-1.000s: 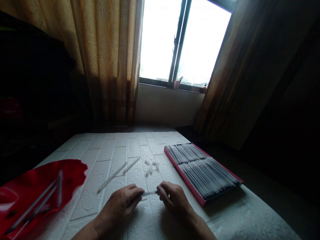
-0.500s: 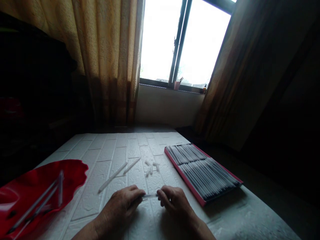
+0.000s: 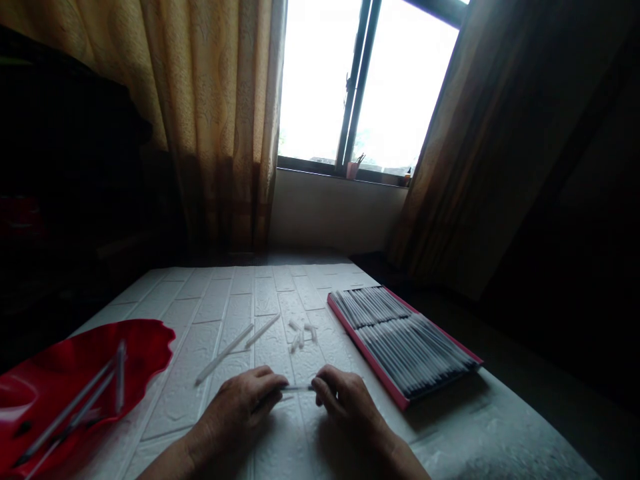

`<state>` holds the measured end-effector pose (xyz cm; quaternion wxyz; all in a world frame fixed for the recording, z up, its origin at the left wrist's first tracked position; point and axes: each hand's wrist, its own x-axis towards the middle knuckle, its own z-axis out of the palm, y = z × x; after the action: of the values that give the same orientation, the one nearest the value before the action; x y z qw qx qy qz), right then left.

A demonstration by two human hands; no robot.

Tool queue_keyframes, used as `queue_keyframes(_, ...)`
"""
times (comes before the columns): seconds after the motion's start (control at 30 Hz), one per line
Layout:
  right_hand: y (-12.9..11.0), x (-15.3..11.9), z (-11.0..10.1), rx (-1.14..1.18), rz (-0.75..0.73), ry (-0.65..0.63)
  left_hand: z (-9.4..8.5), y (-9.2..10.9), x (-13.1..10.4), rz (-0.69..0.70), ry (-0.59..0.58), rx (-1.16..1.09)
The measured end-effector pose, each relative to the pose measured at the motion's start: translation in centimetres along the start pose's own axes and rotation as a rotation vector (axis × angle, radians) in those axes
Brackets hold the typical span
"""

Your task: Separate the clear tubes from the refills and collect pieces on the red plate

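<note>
Between my two hands, low over the table, a thin pen [image 3: 300,388] lies almost level; only its short middle part shows. My left hand [image 3: 249,398] pinches one end with thumb and fingers, and my right hand [image 3: 345,397] pinches the other. Its tips are hidden in my fingers. Just beyond my hands lie several small clear caps [image 3: 301,337] in a loose cluster. Two clear pen barrels [image 3: 225,353] rest slantwise on the table, ahead of my left hand.
On the right, a pink-edged box [image 3: 367,353] is packed with two rows of thin pens or refills. A red scalloped dish [image 3: 145,333] at the left holds several pens. All stand on a white brick-patterned table [image 3: 180,313]. A window and curtains rise behind.
Both hands keep their pinch on the pen and have shifted only very slightly, along with a small move of the camera. The other things lie as before.
</note>
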<state>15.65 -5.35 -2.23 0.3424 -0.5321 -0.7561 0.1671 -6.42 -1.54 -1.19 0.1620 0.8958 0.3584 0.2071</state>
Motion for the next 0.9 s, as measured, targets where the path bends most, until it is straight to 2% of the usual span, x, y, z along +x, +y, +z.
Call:
queue_keyframes(0.13,0.2,0.1,0.0,0.013,0.04,-0.013,0.1,-0.2,0.0,-0.012,0.004,-0.01)
queue_keyframes(0.23,0.0,-0.1,-0.4,0.04,0.031,0.007,0.2,-0.4,0.1,-0.015,0.004,-0.022)
queue_keyframes(0.33,-0.3,-0.3,-0.6,0.047,0.012,-0.025,0.3,-0.5,0.1,-0.017,0.02,-0.013)
queue_keyframes(0.57,0.1,-0.3,-0.1,0.019,0.003,-0.052,0.2,-0.6,0.1,0.002,0.027,0.008)
queue_keyframes(0.73,-0.8,-0.1,-0.5,-0.057,0.0,-0.051,0.5,-0.7,0.1,-0.005,0.039,0.01)
queue_keyframes(0.8,-1.3,0.2,-0.5,-0.136,-0.033,-0.086,0.8,-0.4,0.1,0.009,0.05,-0.002)
queue_keyframes(0.9,-1.4,0.5,-0.3,-0.279,-0.059,-0.208,1.2,0.0,0.1,0.01,0.05,-0.026)
